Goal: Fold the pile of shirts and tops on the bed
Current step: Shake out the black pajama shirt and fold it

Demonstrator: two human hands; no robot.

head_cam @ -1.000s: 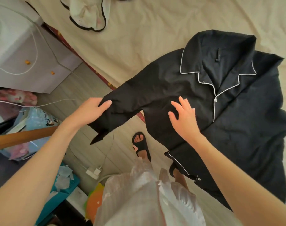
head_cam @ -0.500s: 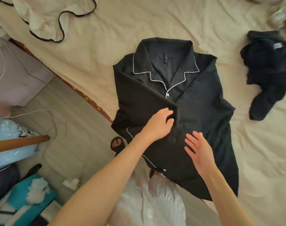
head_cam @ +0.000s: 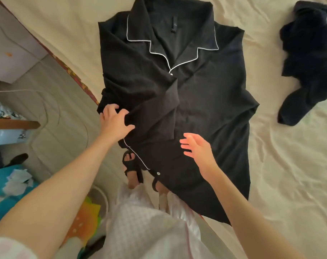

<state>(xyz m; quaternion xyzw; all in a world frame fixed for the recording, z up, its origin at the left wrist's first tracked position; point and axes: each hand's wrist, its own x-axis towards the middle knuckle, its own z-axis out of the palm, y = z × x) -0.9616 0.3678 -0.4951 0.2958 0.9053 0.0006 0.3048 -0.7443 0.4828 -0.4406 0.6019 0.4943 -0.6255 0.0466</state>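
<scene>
Black shirt [head_cam: 205, 101] with white piping lies collar-up on the cream bed [head_cam: 289, 174], its hem hanging over the near edge and one sleeve folded across the front. Left hand [head_cam: 116, 122] grips the fabric at the shirt's left side; right hand [head_cam: 198, 148] hovers above the lower front, fingers spread and holding nothing. Dark garment [head_cam: 308, 58] lies crumpled well apart on the bed to the right.

a home bedroom: cream-sheeted bed [head_cam: 289, 184], strewn clothes, a cabinet [head_cam: 11, 58] alongside.
</scene>
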